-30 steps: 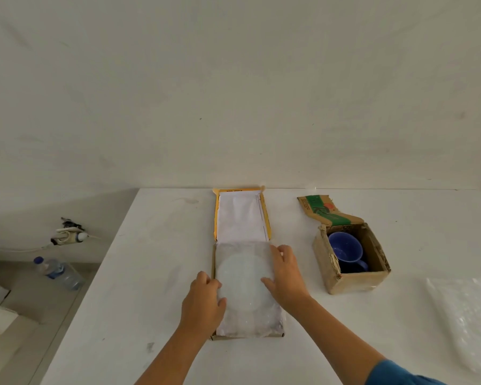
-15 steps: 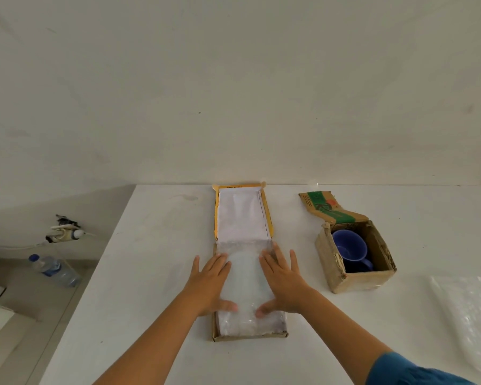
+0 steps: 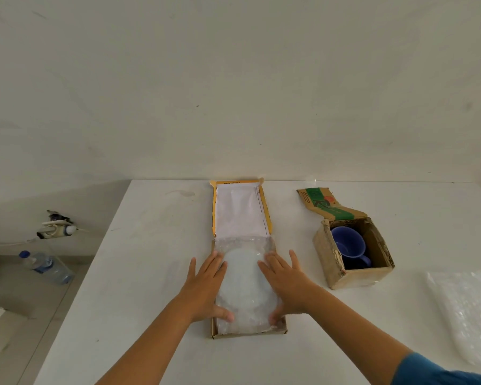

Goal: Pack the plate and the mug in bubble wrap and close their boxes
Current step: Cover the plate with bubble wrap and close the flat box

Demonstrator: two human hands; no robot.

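Down on the white counter (image 3: 156, 273), flat hands either side of the wrapped plate (image 3: 243, 276). Left hand (image 3: 206, 284) with fingers spread and palm down on the bubble wrap (image 3: 242, 244), thumb tucked against the near left edge of the bundle. Right hand (image 3: 286, 282) mirrored, likewise flat and spread, thumb hooked at the near right edge; no pinch anywhere, just pressing. Plate sitting inside the shallow flat box (image 3: 247, 332), swaddled and filling the tray almost wall to wall. Lid (image 3: 238, 211) of that box flung back toward the wall, white inside face up, yellow trim showing.

By the look of it, the seating step: bundle being smoothed and pushed level in the tray so nothing bulges. Next call, most likely: hands off the wrap, reach for the far edge of the lid, swing it forward over the plate, and mind stray wrap catching at the sides.

Off to the right, blue mug (image 3: 347, 245) bare in its open brown carton (image 3: 353, 279), flap up. Spare sheet of wrap (image 3: 467, 309) near the right edge, apparently waiting for it.
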